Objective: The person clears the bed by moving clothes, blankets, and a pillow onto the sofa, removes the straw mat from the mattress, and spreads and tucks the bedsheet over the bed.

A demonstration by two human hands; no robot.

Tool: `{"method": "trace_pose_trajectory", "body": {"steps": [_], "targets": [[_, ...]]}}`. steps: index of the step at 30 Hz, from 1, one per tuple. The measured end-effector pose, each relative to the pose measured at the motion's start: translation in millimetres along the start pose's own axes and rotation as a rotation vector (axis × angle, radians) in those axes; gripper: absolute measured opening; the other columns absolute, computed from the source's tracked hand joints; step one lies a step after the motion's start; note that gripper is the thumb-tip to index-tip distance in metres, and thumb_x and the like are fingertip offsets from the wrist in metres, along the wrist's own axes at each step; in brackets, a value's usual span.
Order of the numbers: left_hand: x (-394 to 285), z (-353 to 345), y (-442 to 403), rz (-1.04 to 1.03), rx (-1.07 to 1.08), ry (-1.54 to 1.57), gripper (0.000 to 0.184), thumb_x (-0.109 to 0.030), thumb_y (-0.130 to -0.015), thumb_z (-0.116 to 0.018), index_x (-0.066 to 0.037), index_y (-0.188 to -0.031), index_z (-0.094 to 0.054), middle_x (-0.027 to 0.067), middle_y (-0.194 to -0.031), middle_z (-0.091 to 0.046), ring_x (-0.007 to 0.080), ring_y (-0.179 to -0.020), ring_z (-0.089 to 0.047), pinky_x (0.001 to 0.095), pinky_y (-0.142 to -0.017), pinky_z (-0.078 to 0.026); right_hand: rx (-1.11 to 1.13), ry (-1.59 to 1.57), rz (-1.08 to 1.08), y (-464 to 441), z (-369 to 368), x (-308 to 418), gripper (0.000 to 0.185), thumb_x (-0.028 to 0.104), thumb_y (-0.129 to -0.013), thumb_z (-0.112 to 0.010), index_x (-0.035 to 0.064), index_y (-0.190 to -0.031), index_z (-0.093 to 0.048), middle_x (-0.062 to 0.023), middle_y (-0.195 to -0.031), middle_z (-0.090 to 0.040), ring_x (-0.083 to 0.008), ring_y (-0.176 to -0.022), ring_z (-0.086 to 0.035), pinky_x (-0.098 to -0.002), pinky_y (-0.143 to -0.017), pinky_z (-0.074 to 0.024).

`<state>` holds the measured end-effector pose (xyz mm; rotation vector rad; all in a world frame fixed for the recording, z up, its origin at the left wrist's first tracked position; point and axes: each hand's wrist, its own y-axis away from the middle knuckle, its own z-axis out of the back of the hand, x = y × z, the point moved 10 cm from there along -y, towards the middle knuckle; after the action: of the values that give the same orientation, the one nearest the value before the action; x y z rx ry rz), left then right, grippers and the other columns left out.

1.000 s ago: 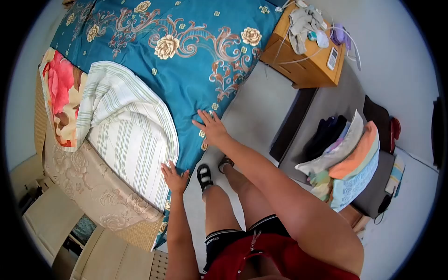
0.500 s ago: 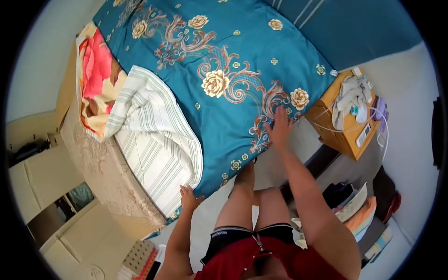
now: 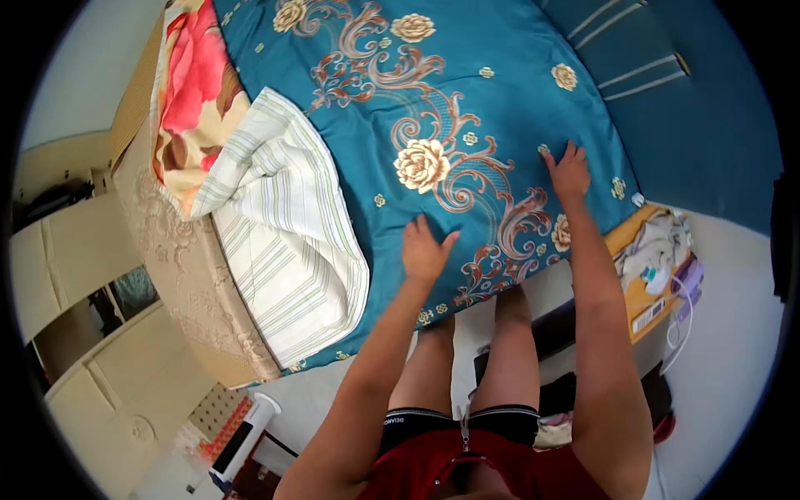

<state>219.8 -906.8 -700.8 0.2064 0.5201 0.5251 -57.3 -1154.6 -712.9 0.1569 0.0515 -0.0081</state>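
A teal sheet (image 3: 508, 108) with embroidered cream roses and brown scrolls covers most of the bed. My left hand (image 3: 426, 252) lies on it, palm down with fingers apart, below a large rose. Farther out, toward the headboard side, my right hand (image 3: 568, 172) rests on the same fabric, its fingers spread. Left of my left hand, a striped white cloth (image 3: 300, 192) is folded back over itself on the bed. Beyond it is a blanket (image 3: 196, 92) with a big pink flower. Neither hand grips anything.
The blue headboard (image 3: 667, 125) rises at the right. Beside it stands a wooden nightstand (image 3: 637, 310) with a grey cloth, a purple item and a white cable. At left, a beige lace cover (image 3: 179, 250) edges the bed near cream cabinets (image 3: 92, 250).
Both hands have moved farther over the bed, the left from the striped cloth's edge onto the teal sheet, the right toward the headboard. My body has come nearer, and the view has shifted.
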Motion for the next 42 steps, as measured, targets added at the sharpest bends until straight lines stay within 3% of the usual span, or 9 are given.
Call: {"method": "trace_pose_trajectory", "body": {"steps": [5, 10, 16, 19, 21, 23, 29, 32, 42], "targets": [[-16, -31, -45, 0.149, 0.155, -0.076, 0.063, -0.051, -0.076, -0.065, 0.004, -0.102, -0.048, 0.0185, -0.099, -0.055, 0.0365, -0.099, -0.054, 0.0446, -0.078, -0.048, 0.109, -0.086, 0.035, -67, -31, 22, 0.052, 0.047, -0.085, -0.057, -0.0004, -0.104, -0.047, -0.0181, -0.107, -0.054, -0.0349, -0.091, -0.059, -0.0459, -0.070, -0.0512], [12, -63, -78, 0.173, 0.210, -0.073, 0.037, -0.033, -0.078, -0.066, -0.001, -0.092, -0.054, 0.0162, -0.077, -0.064, 0.0368, -0.073, -0.061, 0.0460, -0.070, -0.049, 0.134, -0.036, 0.502, -80, -51, 40, 0.022, 0.024, -0.088, -0.052, 0.0029, -0.095, -0.049, -0.0181, -0.092, -0.059, -0.0333, -0.078, -0.063, -0.0424, -0.064, -0.0526], [11, -52, -84, 0.130, 0.211, 0.090, 0.018, -0.023, -0.078, -0.057, -0.005, -0.075, -0.058, 0.0172, -0.076, -0.064, 0.0359, -0.074, -0.061, 0.0476, -0.069, -0.047, -0.034, 0.134, 0.721, -77, -37, 64, 0.006, 0.012, -0.082, -0.051, 0.0066, -0.085, -0.050, -0.0112, -0.075, -0.060, -0.0242, -0.058, -0.064, -0.0348, -0.049, -0.0524], [-7, -39, -79, 0.261, 0.162, 0.093, 0.025, -0.027, -0.076, -0.063, -0.006, -0.090, -0.059, 0.0157, -0.089, -0.063, 0.0355, -0.081, -0.060, 0.0458, -0.070, -0.048, -0.138, 0.158, 0.731, -73, -22, 56, 0.004, 0.011, -0.081, -0.051, 0.0073, -0.082, -0.049, -0.0091, -0.071, -0.059, -0.0221, -0.053, -0.063, -0.0327, -0.046, -0.0517], [-55, -4, -86, 0.164, -0.103, 0.112, 0.053, -0.030, -0.072, -0.071, -0.010, -0.116, -0.051, 0.0142, -0.109, -0.055, 0.0348, -0.094, -0.057, 0.0433, -0.074, -0.049, -0.117, 0.185, 0.708, -80, -22, 48, 0.006, 0.012, -0.082, -0.051, 0.0072, -0.082, -0.048, -0.0092, -0.073, -0.059, -0.0226, -0.055, -0.063, -0.0326, -0.047, -0.0520], [-82, -14, -96, 0.197, 0.088, 0.005, 0.088, -0.029, -0.066, -0.078, -0.013, -0.138, -0.030, 0.0147, -0.121, -0.045, 0.0349, -0.105, -0.051, 0.0424, -0.080, -0.050, -0.005, 0.180, 0.658, -82, -35, 41, 0.011, 0.016, -0.085, -0.052, 0.0065, -0.085, -0.048, -0.0103, -0.079, -0.059, -0.0243, -0.060, -0.064, -0.0339, -0.050, -0.0529], [-83, -51, -130, 0.158, 0.185, -0.098, 0.056, -0.023, -0.074, -0.071, -0.007, -0.121, -0.043, 0.0167, -0.107, -0.052, 0.0347, -0.095, -0.057, 0.0427, -0.075, -0.050, -0.189, -0.156, 0.459, -114, 40, 19, 0.053, 0.049, -0.082, -0.059, 0.0030, -0.105, -0.045, -0.0147, -0.103, -0.053, -0.0300, -0.083, -0.063, -0.0389, -0.064, -0.0537], [-84, -70, -140, -0.051, 0.172, -0.177, 0.031, -0.015, -0.079, -0.064, -0.005, -0.106, -0.051, 0.0158, -0.096, -0.059, 0.0348, -0.088, -0.059, 0.0429, -0.073, -0.050, 0.055, -0.079, 0.367, -136, 33, 38, 0.057, 0.051, -0.079, -0.062, 0.0036, -0.106, -0.047, -0.0152, -0.101, -0.054, -0.0292, -0.081, -0.064, -0.0394, -0.066, -0.0533], [-105, -41, -141, -0.202, 0.238, 0.098, 0.025, -0.013, -0.082, -0.055, -0.002, -0.105, -0.057, 0.0190, -0.088, -0.062, 0.0343, -0.083, -0.061, 0.0429, -0.072, -0.050, 0.103, -0.056, 0.740, -140, -20, 102, 0.018, 0.024, -0.085, -0.056, 0.0060, -0.087, -0.056, -0.0102, -0.077, -0.063, -0.0289, -0.066, -0.064, -0.0402, -0.058, -0.0515]]}}
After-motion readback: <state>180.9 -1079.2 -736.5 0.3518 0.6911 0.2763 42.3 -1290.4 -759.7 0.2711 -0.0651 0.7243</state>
